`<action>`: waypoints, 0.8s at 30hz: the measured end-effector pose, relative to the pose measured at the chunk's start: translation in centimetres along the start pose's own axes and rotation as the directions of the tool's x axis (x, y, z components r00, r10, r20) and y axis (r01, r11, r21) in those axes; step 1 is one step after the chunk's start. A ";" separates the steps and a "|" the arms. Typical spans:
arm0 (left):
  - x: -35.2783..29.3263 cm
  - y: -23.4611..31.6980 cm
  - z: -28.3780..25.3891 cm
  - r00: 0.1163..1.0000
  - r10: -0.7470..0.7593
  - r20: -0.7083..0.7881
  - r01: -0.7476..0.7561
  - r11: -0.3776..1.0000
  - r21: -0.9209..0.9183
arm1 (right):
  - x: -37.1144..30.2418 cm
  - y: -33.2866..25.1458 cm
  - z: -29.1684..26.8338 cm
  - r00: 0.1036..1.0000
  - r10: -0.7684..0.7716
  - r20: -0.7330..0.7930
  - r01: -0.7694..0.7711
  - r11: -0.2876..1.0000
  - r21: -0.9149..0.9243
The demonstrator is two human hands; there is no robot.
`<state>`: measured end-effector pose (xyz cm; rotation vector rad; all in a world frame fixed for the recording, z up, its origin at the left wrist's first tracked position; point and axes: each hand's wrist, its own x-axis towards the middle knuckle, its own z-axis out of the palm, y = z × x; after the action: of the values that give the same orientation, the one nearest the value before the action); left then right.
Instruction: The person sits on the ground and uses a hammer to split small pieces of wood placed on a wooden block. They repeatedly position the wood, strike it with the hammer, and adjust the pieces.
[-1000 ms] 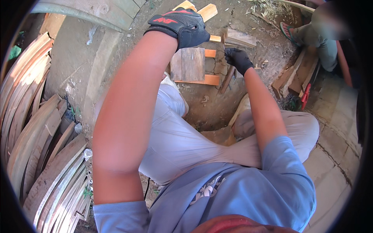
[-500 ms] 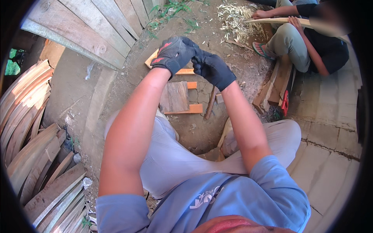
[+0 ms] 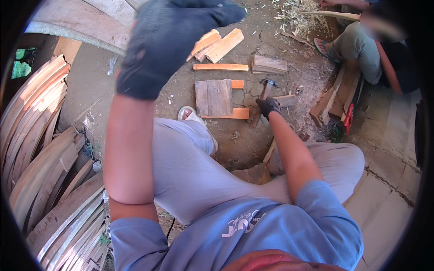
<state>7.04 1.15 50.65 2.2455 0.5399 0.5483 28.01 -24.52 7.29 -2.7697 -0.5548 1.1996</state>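
My left hand, in a black glove, is raised close to the camera at the top. It is blurred and partly cut off by the upper edge; the fingers that show stretch out to the right, with nothing seen in them. Lower on the right, my gloved right hand closes on the wooden handle of a hammer, whose metal head points away from me. Left of the hammer, grey-brown boards lie side by side across two orange-toned wooden strips.
Beyond the boards lie a single wooden strip, stacked light blocks and grey wood pieces. Curved planks are piled at left. A co-worker sits at upper right near wood shavings. A red-handled tool stands by timbers.
My hands have parted from each other. The left has risen toward the camera, while the right has come down to the hammer handle. The view has shifted slightly.
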 end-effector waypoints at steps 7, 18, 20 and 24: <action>-3.4 -4.2 -4.8 0.987 -0.119 -0.107 0.136 0.975 0.175 | -2.1 -1.5 5.4 0.944 0.099 -0.313 -0.126 0.990 -0.066; -11.6 -32.1 16.8 0.892 -0.428 0.144 0.440 0.896 -0.060 | 2.6 -0.5 4.7 0.927 0.366 0.079 -0.350 0.771 0.532; -12.0 -32.1 18.5 0.829 -0.543 0.134 0.558 0.820 -0.127 | 2.4 1.1 3.9 0.914 0.384 0.129 -0.356 0.608 0.710; -14.3 -33.5 19.7 0.811 -0.584 -0.026 0.540 0.764 -0.353 | -3.3 -0.8 2.1 0.971 0.241 -0.002 -0.190 0.771 0.607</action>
<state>-1.18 3.53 10.10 1.6152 1.0663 0.4320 24.16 -25.09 8.30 -2.3356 0.1589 1.0522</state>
